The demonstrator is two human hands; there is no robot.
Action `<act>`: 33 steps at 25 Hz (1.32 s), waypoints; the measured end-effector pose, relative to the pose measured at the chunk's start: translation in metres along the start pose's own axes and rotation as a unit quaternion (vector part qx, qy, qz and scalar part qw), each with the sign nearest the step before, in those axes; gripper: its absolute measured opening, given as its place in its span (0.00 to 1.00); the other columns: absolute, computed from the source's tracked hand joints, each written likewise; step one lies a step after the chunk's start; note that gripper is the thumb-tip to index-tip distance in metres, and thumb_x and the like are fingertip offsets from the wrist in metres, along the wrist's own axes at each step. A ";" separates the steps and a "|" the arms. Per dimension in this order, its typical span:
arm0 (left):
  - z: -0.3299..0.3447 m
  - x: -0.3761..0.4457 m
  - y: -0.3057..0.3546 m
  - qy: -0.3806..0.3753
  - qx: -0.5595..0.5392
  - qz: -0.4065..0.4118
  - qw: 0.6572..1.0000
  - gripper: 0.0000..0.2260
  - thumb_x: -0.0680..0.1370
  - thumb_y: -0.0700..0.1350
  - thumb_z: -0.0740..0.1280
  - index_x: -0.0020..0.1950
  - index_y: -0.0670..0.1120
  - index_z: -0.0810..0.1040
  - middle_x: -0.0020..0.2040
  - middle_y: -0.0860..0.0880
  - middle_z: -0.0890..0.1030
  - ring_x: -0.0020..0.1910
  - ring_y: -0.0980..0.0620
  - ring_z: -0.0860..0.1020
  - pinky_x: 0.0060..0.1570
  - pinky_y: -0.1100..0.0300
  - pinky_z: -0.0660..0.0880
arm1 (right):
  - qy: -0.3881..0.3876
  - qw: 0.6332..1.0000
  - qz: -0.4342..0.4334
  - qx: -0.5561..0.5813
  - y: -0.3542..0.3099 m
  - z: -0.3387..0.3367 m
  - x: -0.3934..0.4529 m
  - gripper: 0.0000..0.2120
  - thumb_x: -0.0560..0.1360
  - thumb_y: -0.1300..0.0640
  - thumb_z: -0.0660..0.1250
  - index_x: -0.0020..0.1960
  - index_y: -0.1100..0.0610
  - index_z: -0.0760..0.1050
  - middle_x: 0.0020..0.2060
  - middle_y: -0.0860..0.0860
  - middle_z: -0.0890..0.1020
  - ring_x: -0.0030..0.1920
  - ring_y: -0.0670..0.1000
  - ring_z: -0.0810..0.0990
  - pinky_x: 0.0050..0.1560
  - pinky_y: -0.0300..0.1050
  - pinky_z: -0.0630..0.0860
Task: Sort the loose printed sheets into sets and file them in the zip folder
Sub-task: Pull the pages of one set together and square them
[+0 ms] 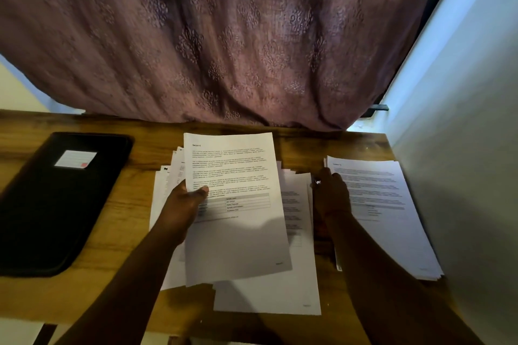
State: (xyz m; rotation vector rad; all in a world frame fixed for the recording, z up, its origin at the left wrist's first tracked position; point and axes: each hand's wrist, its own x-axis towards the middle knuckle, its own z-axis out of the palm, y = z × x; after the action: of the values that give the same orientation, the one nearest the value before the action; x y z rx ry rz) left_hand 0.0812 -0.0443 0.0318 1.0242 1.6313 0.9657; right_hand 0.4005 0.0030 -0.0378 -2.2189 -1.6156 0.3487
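Frame centre: left hand pinches a printed sheet above loose sheets; right hand, fingers hidden, touches the right-side stack. Black zip folder lies left.

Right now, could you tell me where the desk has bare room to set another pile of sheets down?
Bare wood shows between the black zip folder and the loose sheets in the middle, along the back edge under the curtain, and at the front edge of the desk. The middle is crowded, and only a narrow gap separates it from the right-hand stack, where the right hand sits.
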 end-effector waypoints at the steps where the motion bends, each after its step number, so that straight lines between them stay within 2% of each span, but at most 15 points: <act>1: -0.001 0.001 -0.001 0.000 0.001 -0.001 1.000 0.16 0.81 0.48 0.65 0.70 0.53 0.71 0.66 0.52 0.78 0.62 0.45 0.77 0.56 0.50 0.74 | 0.004 1.000 0.006 0.018 0.000 -0.001 0.001 0.14 0.79 0.51 0.64 0.60 0.57 0.72 0.49 0.58 0.78 0.49 0.59 0.79 0.50 0.51 0.79; 4: -0.003 0.005 -0.001 -0.010 0.005 0.002 1.000 0.17 0.81 0.48 0.65 0.70 0.53 0.71 0.66 0.52 0.78 0.64 0.45 0.76 0.64 0.43 0.72 | 0.033 0.987 0.055 0.150 -0.008 -0.010 0.002 0.13 0.80 0.47 0.62 0.56 0.57 0.71 0.44 0.54 0.79 0.45 0.56 0.80 0.41 0.43 0.74; 6: -0.005 0.010 0.000 -0.022 0.012 0.010 1.000 0.16 0.81 0.47 0.65 0.69 0.53 0.71 0.66 0.53 0.78 0.63 0.45 0.76 0.65 0.41 0.72 | 0.037 0.944 0.118 0.305 -0.018 -0.023 0.002 0.16 0.79 0.45 0.63 0.60 0.57 0.71 0.48 0.53 0.80 0.47 0.54 0.80 0.42 0.44 0.74; 7: -0.006 0.012 0.002 -0.028 0.018 0.011 0.999 0.16 0.81 0.47 0.65 0.69 0.54 0.71 0.66 0.53 0.78 0.62 0.46 0.76 0.65 0.41 0.72 | 0.022 0.897 0.156 0.414 -0.026 -0.030 0.001 0.17 0.79 0.46 0.64 0.61 0.56 0.72 0.51 0.53 0.81 0.49 0.55 0.81 0.45 0.46 0.77; 10: -0.011 0.019 0.005 -0.047 0.026 0.017 0.998 0.17 0.81 0.48 0.66 0.69 0.54 0.72 0.65 0.53 0.77 0.62 0.46 0.76 0.65 0.42 0.72 | -0.090 0.660 0.204 0.717 -0.059 -0.053 -0.006 0.16 0.79 0.49 0.65 0.61 0.59 0.75 0.53 0.55 0.83 0.49 0.55 0.83 0.45 0.50 0.80; 11: -0.015 0.022 0.006 -0.054 0.025 0.018 0.998 0.17 0.81 0.47 0.66 0.69 0.54 0.72 0.65 0.53 0.77 0.62 0.47 0.76 0.65 0.44 0.72 | -0.128 0.626 0.193 0.744 -0.071 -0.059 -0.007 0.16 0.80 0.48 0.63 0.60 0.59 0.76 0.50 0.56 0.83 0.44 0.54 0.83 0.41 0.47 0.79; 13: -0.023 0.027 0.011 -0.069 0.018 0.016 0.997 0.16 0.81 0.45 0.65 0.69 0.53 0.73 0.64 0.53 0.78 0.61 0.47 0.76 0.61 0.49 0.73 | -0.192 0.633 0.139 0.737 -0.094 -0.066 -0.010 0.20 0.81 0.44 0.58 0.60 0.58 0.76 0.48 0.56 0.81 0.35 0.50 0.79 0.31 0.41 0.73; 16: -0.038 0.032 0.021 -0.095 0.032 0.043 0.994 0.14 0.82 0.44 0.63 0.68 0.52 0.73 0.61 0.54 0.78 0.59 0.49 0.75 0.58 0.53 0.73 | -0.237 0.683 0.054 0.689 -0.126 -0.070 -0.013 0.24 0.82 0.41 0.54 0.61 0.57 0.77 0.46 0.55 0.80 0.34 0.48 0.73 0.28 0.39 0.67; 18: -0.050 0.036 0.027 -0.116 0.032 0.061 0.991 0.14 0.82 0.43 0.63 0.67 0.52 0.74 0.59 0.56 0.78 0.58 0.52 0.76 0.57 0.56 0.72 | -0.229 0.751 0.016 0.619 -0.154 -0.074 -0.019 0.22 0.82 0.42 0.54 0.58 0.56 0.79 0.43 0.54 0.81 0.34 0.48 0.73 0.31 0.40 0.67; 21: -0.066 0.039 0.033 -0.148 0.029 0.075 0.986 0.13 0.82 0.44 0.63 0.66 0.54 0.74 0.58 0.57 0.79 0.56 0.54 0.78 0.55 0.58 0.74 | -0.179 0.888 -0.069 0.418 -0.200 -0.086 -0.023 0.15 0.81 0.46 0.59 0.55 0.54 0.80 0.39 0.45 0.83 0.35 0.46 0.76 0.33 0.36 0.70; 23: -0.072 0.041 0.035 -0.172 0.029 0.088 0.981 0.11 0.82 0.45 0.63 0.62 0.57 0.74 0.56 0.58 0.80 0.55 0.56 0.79 0.51 0.62 0.75 | -0.128 0.944 -0.162 0.257 -0.223 -0.094 -0.013 0.12 0.79 0.47 0.65 0.58 0.52 0.79 0.45 0.44 0.82 0.43 0.44 0.79 0.41 0.30 0.72; 25: -0.082 0.041 0.038 -0.194 0.035 0.103 0.975 0.09 0.82 0.45 0.63 0.59 0.58 0.75 0.53 0.60 0.81 0.53 0.59 0.80 0.48 0.66 0.76 | -0.095 0.954 -0.266 0.098 -0.243 -0.101 0.000 0.17 0.75 0.46 0.69 0.61 0.51 0.78 0.52 0.46 0.80 0.52 0.45 0.77 0.52 0.34 0.71; 28: -0.090 0.044 0.037 -0.225 0.034 0.116 0.967 0.07 0.81 0.48 0.65 0.58 0.57 0.76 0.53 0.57 0.83 0.53 0.56 0.82 0.51 0.60 0.80 | -0.142 0.929 -0.334 -0.073 -0.270 -0.112 0.014 0.21 0.74 0.42 0.69 0.64 0.49 0.77 0.54 0.46 0.78 0.54 0.48 0.76 0.56 0.45 0.73; 31: -0.091 0.044 0.037 -0.244 0.043 0.110 0.962 0.11 0.80 0.50 0.66 0.63 0.55 0.75 0.56 0.56 0.82 0.55 0.53 0.81 0.54 0.56 0.79 | -0.191 0.901 -0.360 -0.147 -0.297 -0.126 0.016 0.20 0.74 0.43 0.69 0.64 0.50 0.78 0.54 0.47 0.79 0.53 0.49 0.77 0.57 0.49 0.75; 33: -0.092 0.043 0.040 -0.241 0.057 0.103 0.963 0.12 0.81 0.50 0.65 0.64 0.54 0.74 0.56 0.56 0.81 0.54 0.53 0.80 0.52 0.57 0.79 | -0.218 0.890 -0.360 -0.177 -0.308 -0.131 0.016 0.21 0.74 0.44 0.70 0.64 0.51 0.77 0.55 0.48 0.80 0.54 0.49 0.78 0.57 0.49 0.75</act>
State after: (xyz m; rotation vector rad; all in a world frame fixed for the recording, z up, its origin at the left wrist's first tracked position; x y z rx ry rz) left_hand -0.0086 -0.0029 0.0778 1.4050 1.2002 0.6854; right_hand 0.1944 0.0823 0.2147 -1.6291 -2.7878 0.3707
